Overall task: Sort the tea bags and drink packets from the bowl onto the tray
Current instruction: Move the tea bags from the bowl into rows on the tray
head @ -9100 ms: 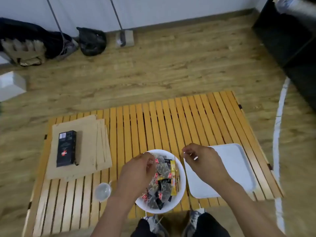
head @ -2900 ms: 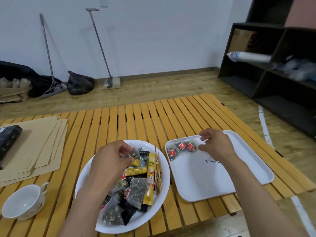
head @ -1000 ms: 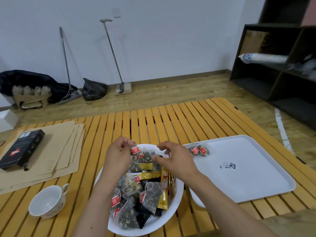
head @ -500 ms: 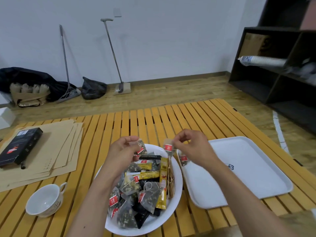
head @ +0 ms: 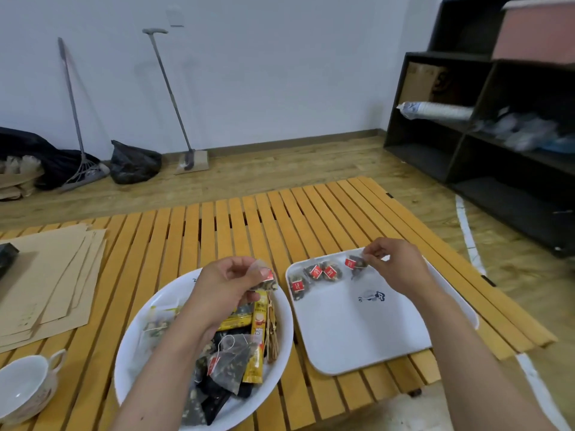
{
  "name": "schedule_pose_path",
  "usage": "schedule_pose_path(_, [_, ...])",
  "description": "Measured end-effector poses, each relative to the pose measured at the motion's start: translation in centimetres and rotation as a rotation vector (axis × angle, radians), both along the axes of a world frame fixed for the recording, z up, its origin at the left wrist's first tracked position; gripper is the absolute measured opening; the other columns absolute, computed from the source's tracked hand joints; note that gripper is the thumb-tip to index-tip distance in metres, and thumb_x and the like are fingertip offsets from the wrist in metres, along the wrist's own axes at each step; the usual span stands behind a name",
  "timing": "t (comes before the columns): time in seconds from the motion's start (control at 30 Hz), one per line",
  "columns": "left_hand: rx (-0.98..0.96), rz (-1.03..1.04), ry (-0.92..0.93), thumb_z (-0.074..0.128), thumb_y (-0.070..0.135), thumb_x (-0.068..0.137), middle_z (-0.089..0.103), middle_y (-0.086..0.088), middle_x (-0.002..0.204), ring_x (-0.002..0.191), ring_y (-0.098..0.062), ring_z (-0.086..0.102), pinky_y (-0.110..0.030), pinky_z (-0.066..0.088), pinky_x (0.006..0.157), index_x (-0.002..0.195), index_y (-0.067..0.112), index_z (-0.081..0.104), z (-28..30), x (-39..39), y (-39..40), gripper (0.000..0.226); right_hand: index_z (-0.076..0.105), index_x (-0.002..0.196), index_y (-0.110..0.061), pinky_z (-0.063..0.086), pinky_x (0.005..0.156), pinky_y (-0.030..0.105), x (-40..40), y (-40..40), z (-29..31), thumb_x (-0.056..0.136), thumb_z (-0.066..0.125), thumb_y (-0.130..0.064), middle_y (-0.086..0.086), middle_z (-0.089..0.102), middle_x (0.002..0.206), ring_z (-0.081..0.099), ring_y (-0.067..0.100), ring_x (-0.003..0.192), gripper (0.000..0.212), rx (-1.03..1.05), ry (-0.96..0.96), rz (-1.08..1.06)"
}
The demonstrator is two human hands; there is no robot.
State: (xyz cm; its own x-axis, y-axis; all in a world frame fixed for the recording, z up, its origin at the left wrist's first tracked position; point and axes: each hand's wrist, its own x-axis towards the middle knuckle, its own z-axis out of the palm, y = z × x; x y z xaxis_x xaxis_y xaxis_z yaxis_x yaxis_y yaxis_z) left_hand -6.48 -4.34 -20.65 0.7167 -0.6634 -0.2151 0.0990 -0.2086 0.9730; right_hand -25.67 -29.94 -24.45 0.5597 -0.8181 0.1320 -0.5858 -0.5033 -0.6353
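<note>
A white bowl [head: 146, 332] on the slatted table holds several pyramid tea bags with red tags and yellow drink packets [head: 256, 343]. My left hand [head: 225, 287] hovers over the bowl and pinches one tea bag [head: 264, 279]. To the right lies a white tray [head: 367, 334]. Three tea bags [head: 314, 273] sit in a row along its far left edge. My right hand [head: 395, 267] pinches a fourth tea bag [head: 354, 264] at the tray's far edge, beside that row.
A white teacup [head: 23, 388] stands at the near left. Brown envelopes [head: 46, 281] lie on the table's left side, with a dark box at the frame's edge. A black shelf unit [head: 497, 126] stands on the right. Brooms lean on the far wall.
My right hand has carried a tea bag from over the bowl to the tray's far edge. My left hand still holds a tea bag above the bowl.
</note>
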Motion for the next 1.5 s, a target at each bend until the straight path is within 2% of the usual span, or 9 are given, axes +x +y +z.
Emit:
schedule_pose_path(0.13, [-0.004, -0.025, -0.028, 0.077, 0.013, 0.088, 0.078, -0.010, 0.102, 0.084, -0.019, 0.073, -0.028, 0.064, 0.073, 0.108, 0.010, 0.073, 0.0, -1.0, -0.9, 0.021, 0.070, 0.120, -0.026, 0.045, 0.071, 0.028, -0.3, -0.5, -0.1, 0.093, 0.070, -0.023, -0.007, 0.065, 0.103, 0.059, 0.013, 0.089, 0.027, -0.037, 0.014, -0.114])
schedule_pose_path(0.3, [-0.005, -0.023, -0.031, 0.076, 0.013, 0.089, 0.078, -0.009, 0.104, 0.087, -0.022, 0.075, -0.024, 0.063, 0.068, 0.106, 0.011, 0.074, -0.1, -1.5, -0.8, 0.018, 0.070, 0.111, -0.018, 0.051, 0.070, 0.029, 0.4, 0.2, -1.4, 0.084, 0.079, -0.024, -0.006, 0.067, 0.095, 0.065, 0.019, 0.084, 0.029, 0.117, 0.016, -0.152])
schedule_pose_path(0.6, [0.003, -0.014, 0.011, 0.073, 0.022, 0.091, 0.079, -0.007, 0.104, 0.080, -0.020, 0.076, -0.024, 0.063, 0.073, 0.107, 0.015, 0.076, 0.0, -1.1, -0.6, 0.017, 0.067, 0.123, -0.012, 0.055, 0.073, 0.023, 2.8, 1.4, -2.0, 0.087, 0.061, 0.007, -0.005, 0.070, 0.096, 0.068, 0.010, 0.082, 0.041, 0.149, -0.062, -0.058])
schedule_pose_path(0.83, [-0.062, -0.072, 0.208, 0.066, 0.002, 0.095, 0.078, -0.016, 0.108, 0.109, -0.030, 0.073, -0.038, 0.061, 0.091, 0.113, 0.000, 0.073, -0.1, -0.8, -0.7, 0.020, 0.070, 0.114, -0.023, 0.057, 0.079, 0.031, 2.2, 4.5, 2.2, 0.084, 0.068, -0.009, -0.012, 0.073, 0.101, 0.068, 0.008, 0.086, 0.033, 0.041, -0.148, -0.105])
schedule_pose_path(0.93, [-0.068, -0.052, 0.217, 0.063, 0.003, 0.097, 0.077, -0.018, 0.109, 0.110, -0.033, 0.072, -0.040, 0.062, 0.089, 0.112, 0.000, 0.072, -0.1, -0.9, -0.7, 0.017, 0.075, 0.103, -0.022, 0.058, 0.081, 0.028, 2.9, 7.9, 3.7, 0.084, 0.075, -0.019, -0.009, 0.075, 0.092, 0.070, 0.007, 0.086, 0.019, 0.224, -0.242, 0.050])
schedule_pose_path(1.03, [-0.069, -0.046, 0.202, 0.061, 0.007, 0.099, 0.078, -0.017, 0.108, 0.110, -0.034, 0.072, -0.043, 0.060, 0.091, 0.113, 0.001, 0.070, -0.1, -1.1, -0.7, 0.017, 0.072, 0.104, -0.019, 0.058, 0.074, 0.028, 3.5, 11.1, 4.3, 0.080, 0.084, -0.028, 0.003, 0.078, 0.093, 0.075, 0.020, 0.090, 0.028, 0.610, -0.295, 0.203])
schedule_pose_path(1.23, [-0.005, -0.126, 0.064, 0.064, 0.019, 0.098, 0.079, -0.005, 0.107, 0.111, -0.022, 0.070, -0.032, 0.057, 0.083, 0.106, 0.017, 0.077, 0.0, -1.4, -0.6, 0.015, 0.064, 0.121, -0.018, 0.057, 0.065, 0.026, 4.2, 12.3, 4.3, 0.081, 0.083, -0.011, 0.010, 0.074, 0.087, 0.073, 0.016, 0.074, 0.045, 0.928, -0.421, 0.239])
schedule_pose_path(1.37, [0.009, -0.087, -0.050, 0.071, 0.023, 0.094, 0.076, 0.006, 0.109, 0.106, -0.014, 0.070, -0.031, 0.057, 0.085, 0.111, 0.030, 0.076, 0.1, -1.5, -0.5, 0.019, 0.071, 0.112, -0.013, 0.054, 0.065, 0.026, 3.3, 10.8, 4.7, 0.081, 0.083, -0.015, 0.007, 0.076, 0.089, 0.071, 0.015, 0.075, 0.033, 0.858, -0.364, 0.213])
schedule_pose_path(1.5, [0.085, 0.037, -0.345, 0.072, 0.022, 0.093, 0.072, 0.015, 0.101, 0.095, -0.007, 0.068, -0.031, 0.055, 0.085, 0.105, 0.030, 0.072, 0.1, -0.3, 0.2, 0.015, 0.070, 0.101, -0.005, 0.051, 0.064, 0.031, 0.8, 6.2, 4.0, 0.070, 0.090, -0.015, 0.012, 0.076, 0.087, 0.068, 0.018, 0.070, 0.038, 0.693, -0.514, -0.102])
